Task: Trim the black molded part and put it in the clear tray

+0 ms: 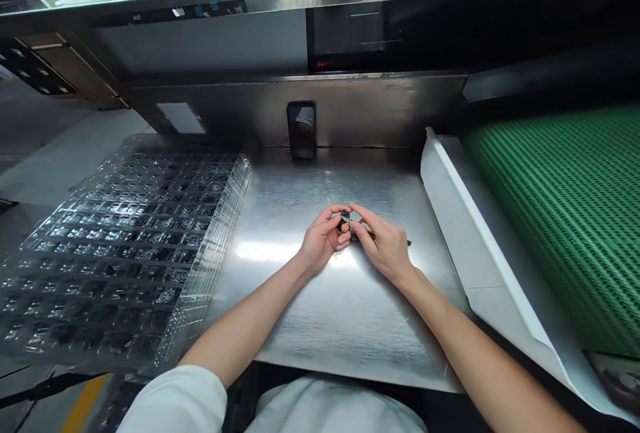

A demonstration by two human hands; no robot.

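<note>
The person's 2 bare hands meet over the middle of a metal table [320, 326]. The left hand [320, 241] grips a small black part [343, 223] between thumb and fingers, closed on it and raised off the tabletop. The part looks roundish; fingers cover much of it, so I cannot tell which way its long axis runs.

The right hand [384, 243] is closed around a thin tool [356, 221]. Its shiny tip points left, at the black part, and seems to touch it. The tool's long axis runs crosswise, sloping slightly toward the person at its dark rear end, which shows beyond the right hand.

On the left, beside the table, sits a stack of clear plastic trays [234, 199], with dark parts in many pockets. A black phone [301, 129] stands upright, its long axis vertical, against the metal back panel [380, 106]. On the right, a white guard [465, 239] runs between the table and a green belt [565, 199].
</note>
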